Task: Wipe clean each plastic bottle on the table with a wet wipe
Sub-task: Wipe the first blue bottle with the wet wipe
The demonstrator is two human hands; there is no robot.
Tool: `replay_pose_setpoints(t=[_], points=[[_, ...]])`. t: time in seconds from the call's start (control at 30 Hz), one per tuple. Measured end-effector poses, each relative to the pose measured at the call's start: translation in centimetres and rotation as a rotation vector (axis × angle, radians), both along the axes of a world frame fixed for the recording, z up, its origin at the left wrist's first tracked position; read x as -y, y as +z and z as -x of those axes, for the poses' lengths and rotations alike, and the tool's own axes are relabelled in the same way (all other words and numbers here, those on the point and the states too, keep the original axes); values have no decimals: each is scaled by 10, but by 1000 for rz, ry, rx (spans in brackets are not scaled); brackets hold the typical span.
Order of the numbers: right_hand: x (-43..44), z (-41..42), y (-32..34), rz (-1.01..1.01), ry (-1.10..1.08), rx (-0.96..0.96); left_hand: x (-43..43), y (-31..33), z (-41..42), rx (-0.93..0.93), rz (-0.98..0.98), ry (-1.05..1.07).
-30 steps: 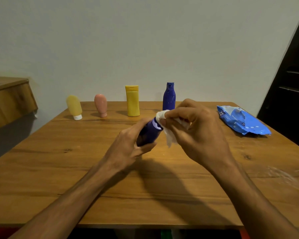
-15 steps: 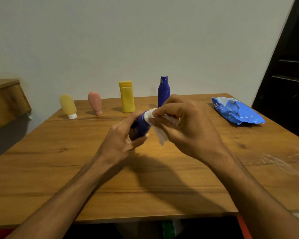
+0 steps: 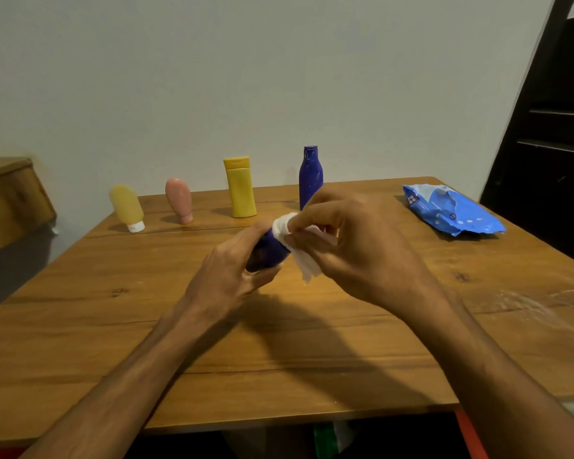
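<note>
Left hand (image 3: 226, 276) grips a dark blue bottle (image 3: 267, 251) above the table (image 3: 80, 326); right hand (image 3: 355, 246) pinches the wet wipe (image 3: 299, 246) over its cap end. Four bottles behind it (cleanliness indeterminable) apparently remain.

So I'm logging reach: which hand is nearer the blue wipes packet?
Right. The right hand is mid-table, left of the wipes packet; the left hand is farther left, holding the dark blue bottle.

wooden table (image 3: 80, 326), dark shelving (image 3: 550, 127), pale wall (image 3: 212, 77)
</note>
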State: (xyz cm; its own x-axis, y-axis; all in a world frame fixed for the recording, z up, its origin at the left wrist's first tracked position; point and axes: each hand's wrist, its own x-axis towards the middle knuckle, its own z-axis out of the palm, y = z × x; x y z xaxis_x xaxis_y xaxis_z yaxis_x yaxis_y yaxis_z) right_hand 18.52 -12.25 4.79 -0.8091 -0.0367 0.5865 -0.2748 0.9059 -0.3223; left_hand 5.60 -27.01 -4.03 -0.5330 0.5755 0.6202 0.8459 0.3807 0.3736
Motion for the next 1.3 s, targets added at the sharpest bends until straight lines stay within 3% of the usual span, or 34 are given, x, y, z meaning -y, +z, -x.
replay_pose_setpoints(t=[0.33, 0.53, 0.7, 0.8, 1.07, 1.3], points=[[-6, 3, -1, -2, 61, 143, 0, 1, 1, -192, 87, -59], [-28, 3, 3, -70, -74, 154, -1, 3, -1, -153, 47, -64], [-20, 1, 8, 44, 28, 123, -3, 2, -2, -148, 70, -83], [-10, 1, 2, -29, 115, 185, -2, 1, -3, -121, 77, -70], [-5, -2, -2, -273, 64, 130, -3, 1, -8, -66, 90, -63], [-2, 6, -7, -91, -69, 121, -5, -1, -12, -149, 116, -35]])
